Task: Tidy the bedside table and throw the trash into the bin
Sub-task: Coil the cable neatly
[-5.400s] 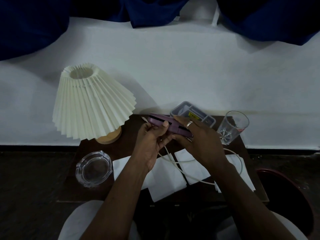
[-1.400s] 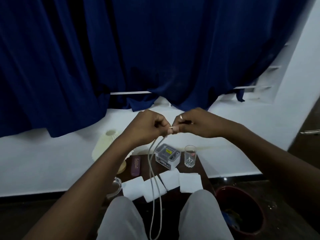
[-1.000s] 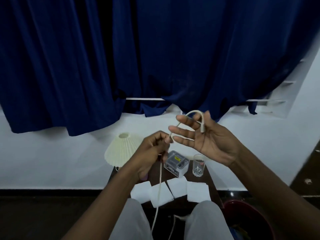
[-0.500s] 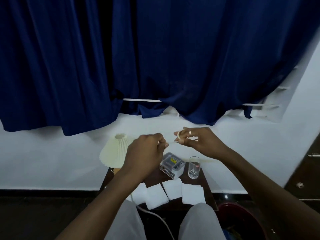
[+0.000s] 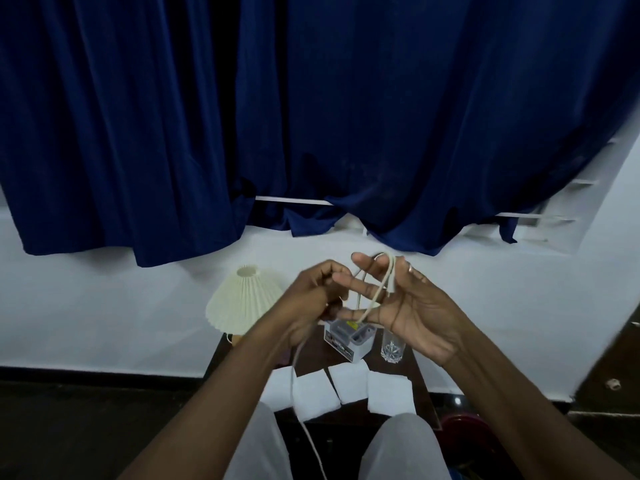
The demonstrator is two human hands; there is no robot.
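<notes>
A white cable [image 5: 383, 284] is looped around the spread fingers of my right hand [image 5: 408, 306], held up above the dark bedside table [image 5: 420, 375]. My left hand [image 5: 311, 299] pinches the same cable just left of it, and the free end hangs down between my knees [image 5: 298, 386]. Several white paper napkins [image 5: 388, 393] lie across the table's front. The dark red bin [image 5: 460, 427] stands on the floor at the table's right.
At the table's back stand a pleated cream lamp [image 5: 242, 299], a clear plastic box [image 5: 348, 342] and a drinking glass [image 5: 393, 349]. Blue curtains [image 5: 311, 116] hang over a white wall ledge behind. My grey-clad knees are under the table's front edge.
My right hand has spread its fingers and another turn of cable now sits around them. My left hand has moved closer, feeding the cable. The view has barely shifted.
</notes>
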